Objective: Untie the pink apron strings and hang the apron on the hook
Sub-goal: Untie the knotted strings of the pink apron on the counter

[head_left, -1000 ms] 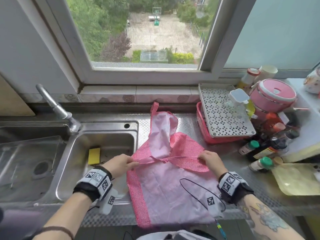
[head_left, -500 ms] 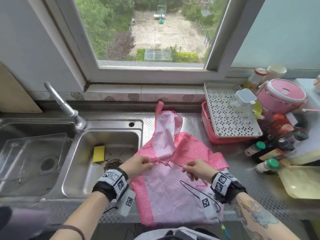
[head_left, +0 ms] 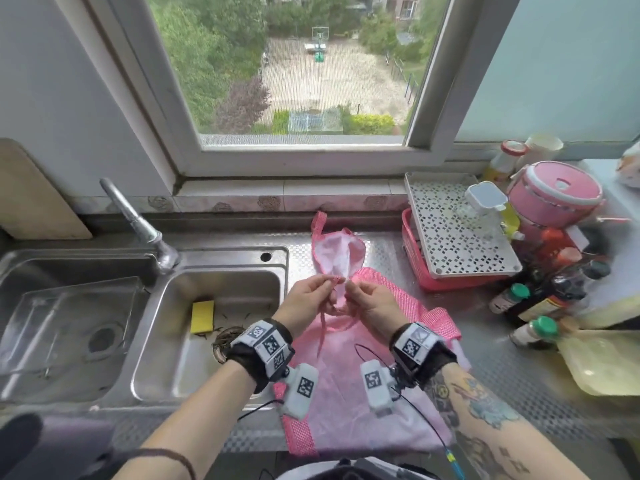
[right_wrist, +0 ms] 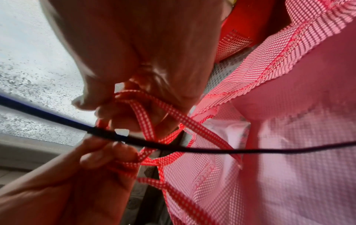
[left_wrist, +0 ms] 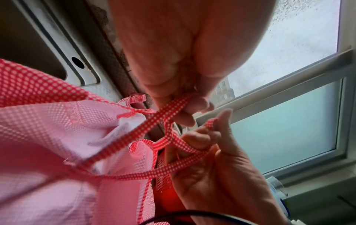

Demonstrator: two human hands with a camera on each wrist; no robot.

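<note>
A pink apron (head_left: 346, 386) with red-checked edging lies on the steel counter, its lower end hanging over the front edge. Its checked strings (head_left: 323, 320) are crossed in a loose loop held up above the cloth. My left hand (head_left: 329, 280) pinches one string, and my right hand (head_left: 356, 284) pinches the other beside it. In the left wrist view the left hand (left_wrist: 185, 109) grips a string (left_wrist: 167, 137) and the right hand (left_wrist: 212, 137) has the loop around its fingers. The right wrist view shows the strings (right_wrist: 146, 115) between both hands over the apron (right_wrist: 289, 152). No hook is in view.
A double steel sink (head_left: 221, 393) with a yellow sponge (head_left: 202, 317) and a faucet (head_left: 138, 223) lies left of the apron. At the right stand a red basket with a white perforated tray (head_left: 453, 237), a pink pot (head_left: 554, 192) and several bottles (head_left: 554, 299). A black cable (right_wrist: 192, 148) crosses the right wrist view.
Both hands have come together from the apron's sides and lifted the strings up off the cloth. The strings now cross in a loop between the fingers.
</note>
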